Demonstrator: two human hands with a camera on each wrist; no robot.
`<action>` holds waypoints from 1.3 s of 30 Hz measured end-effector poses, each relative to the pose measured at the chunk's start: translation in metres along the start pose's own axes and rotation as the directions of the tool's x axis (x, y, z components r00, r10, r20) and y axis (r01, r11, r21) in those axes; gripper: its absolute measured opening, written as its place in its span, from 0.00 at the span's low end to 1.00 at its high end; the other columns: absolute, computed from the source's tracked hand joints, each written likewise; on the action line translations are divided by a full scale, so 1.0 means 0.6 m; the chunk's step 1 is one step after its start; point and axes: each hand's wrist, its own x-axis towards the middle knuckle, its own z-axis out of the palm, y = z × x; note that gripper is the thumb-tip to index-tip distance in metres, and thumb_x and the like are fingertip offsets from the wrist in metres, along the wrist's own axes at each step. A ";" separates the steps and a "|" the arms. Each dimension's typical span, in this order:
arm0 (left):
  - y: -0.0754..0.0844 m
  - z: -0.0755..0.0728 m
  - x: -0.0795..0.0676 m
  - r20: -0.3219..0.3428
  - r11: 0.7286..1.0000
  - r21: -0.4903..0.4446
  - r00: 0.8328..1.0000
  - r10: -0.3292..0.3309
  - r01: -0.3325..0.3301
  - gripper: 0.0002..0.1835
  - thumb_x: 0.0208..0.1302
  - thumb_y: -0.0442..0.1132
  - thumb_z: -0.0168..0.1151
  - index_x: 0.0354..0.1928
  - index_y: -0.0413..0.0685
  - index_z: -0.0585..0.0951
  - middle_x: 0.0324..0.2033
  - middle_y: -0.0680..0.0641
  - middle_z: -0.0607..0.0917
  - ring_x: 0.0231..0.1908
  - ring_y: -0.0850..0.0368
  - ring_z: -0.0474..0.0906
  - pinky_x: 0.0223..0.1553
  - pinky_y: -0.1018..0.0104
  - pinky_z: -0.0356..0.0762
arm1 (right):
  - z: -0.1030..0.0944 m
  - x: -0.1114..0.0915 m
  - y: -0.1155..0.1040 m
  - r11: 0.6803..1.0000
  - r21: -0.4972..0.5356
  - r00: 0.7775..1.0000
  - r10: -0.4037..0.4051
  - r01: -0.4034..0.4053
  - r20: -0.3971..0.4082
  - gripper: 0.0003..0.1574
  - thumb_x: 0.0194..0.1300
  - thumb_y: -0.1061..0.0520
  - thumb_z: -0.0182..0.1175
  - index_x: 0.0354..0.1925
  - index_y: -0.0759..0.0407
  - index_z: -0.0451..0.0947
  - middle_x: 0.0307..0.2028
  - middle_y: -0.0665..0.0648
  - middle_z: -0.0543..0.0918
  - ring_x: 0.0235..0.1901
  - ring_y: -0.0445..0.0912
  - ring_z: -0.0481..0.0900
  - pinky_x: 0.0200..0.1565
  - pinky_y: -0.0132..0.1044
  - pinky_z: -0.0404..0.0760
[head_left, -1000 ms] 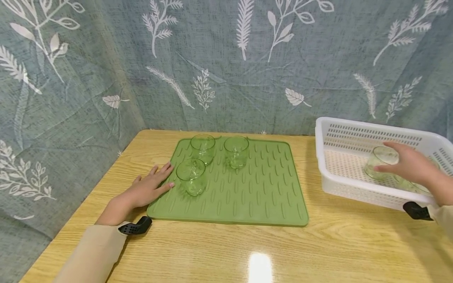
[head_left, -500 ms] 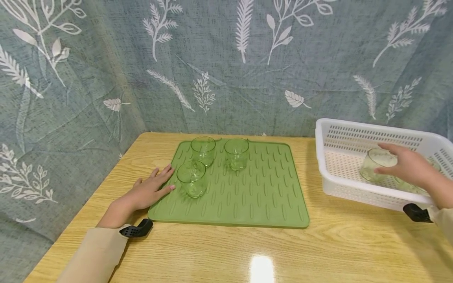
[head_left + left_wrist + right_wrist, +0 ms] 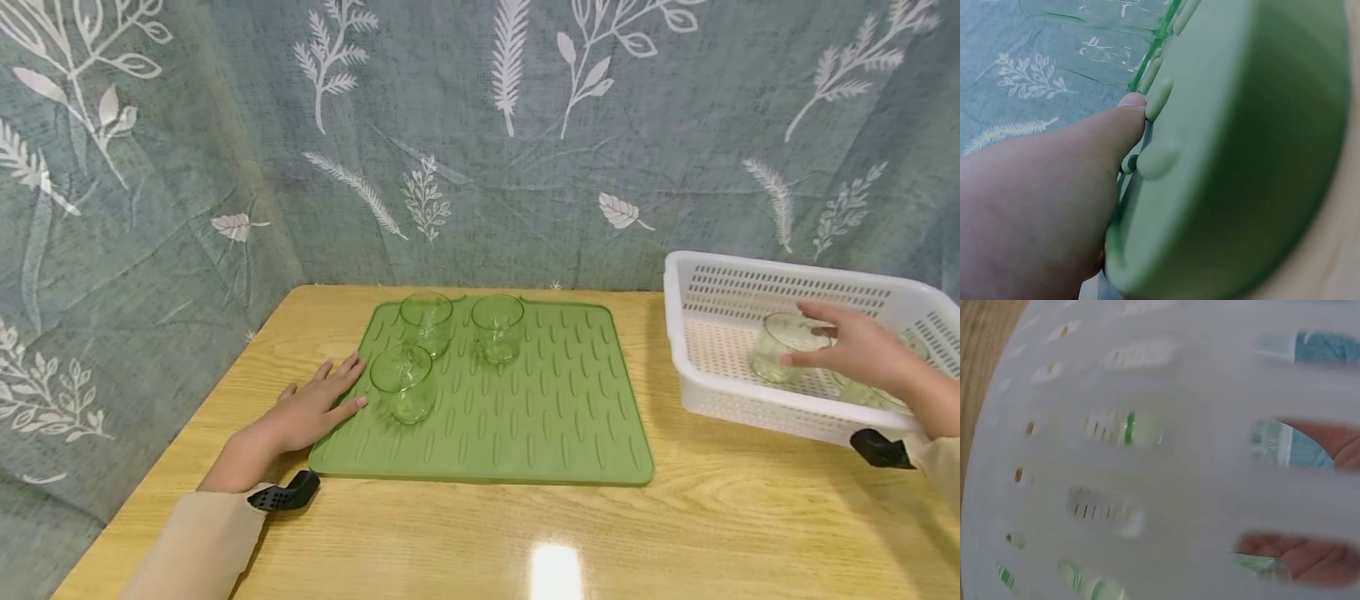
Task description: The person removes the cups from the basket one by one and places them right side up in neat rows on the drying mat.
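Note:
My left hand (image 3: pixel 311 408) lies flat with spread fingers across the left edge of the green ridged mat (image 3: pixel 555 417). Its thumb points toward the nearest green glass tumbler (image 3: pixel 408 392), with a small space between. Two more upright tumblers stand farther back, a left one (image 3: pixel 427 329) and a right one (image 3: pixel 498 329). Inside the white basket (image 3: pixel 750 396), my right hand (image 3: pixel 862 346) holds a pale green tumbler (image 3: pixel 776 354), thumb in front and fingers at its far side. The right wrist view shows that hand (image 3: pixel 1329 559) only through the basket's slots.
More glass (image 3: pixel 870 393) lies in the basket beneath the right hand, mostly hidden by it. A patterned blue-grey curtain (image 3: pixel 480 217) hangs behind and left of the wooden table (image 3: pixel 420 533). The basket stands right of the mat, with a strip of table between.
My right hand has shifted slightly left inside the basket, and the tumbler has moved left with it. The left hand and the tumblers on the mat have stayed put.

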 end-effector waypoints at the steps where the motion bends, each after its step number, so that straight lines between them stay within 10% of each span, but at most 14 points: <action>1: 0.000 0.001 -0.002 0.001 1.000 0.001 1.000 -0.003 0.003 0.40 0.68 0.65 0.39 0.74 0.52 0.47 0.72 0.46 0.43 0.68 0.36 0.35 0.52 0.24 0.32 | 0.001 0.000 -0.001 1.000 -0.011 1.000 -0.010 0.010 0.007 0.66 0.55 0.39 0.66 0.69 0.75 0.40 0.62 0.82 0.50 0.55 0.77 0.57 0.46 0.67 0.67; 19: -0.001 -0.002 -0.007 -0.003 1.000 -0.015 1.000 -0.011 0.011 0.40 0.68 0.63 0.40 0.74 0.50 0.47 0.72 0.45 0.43 0.68 0.36 0.34 0.52 0.24 0.32 | -0.002 0.006 -0.002 1.000 -0.006 0.999 0.002 -0.001 0.050 0.66 0.55 0.37 0.64 0.66 0.82 0.43 0.57 0.81 0.59 0.52 0.74 0.65 0.42 0.60 0.73; 39: 0.001 -0.001 -0.002 -0.001 1.000 -0.009 1.000 -0.004 0.004 0.40 0.68 0.64 0.39 0.74 0.50 0.47 0.72 0.45 0.43 0.68 0.36 0.34 0.52 0.24 0.32 | -0.007 -0.017 -0.026 0.967 0.254 0.999 -0.021 0.008 0.048 0.60 0.62 0.48 0.62 0.68 0.77 0.34 0.62 0.80 0.54 0.58 0.73 0.57 0.49 0.63 0.68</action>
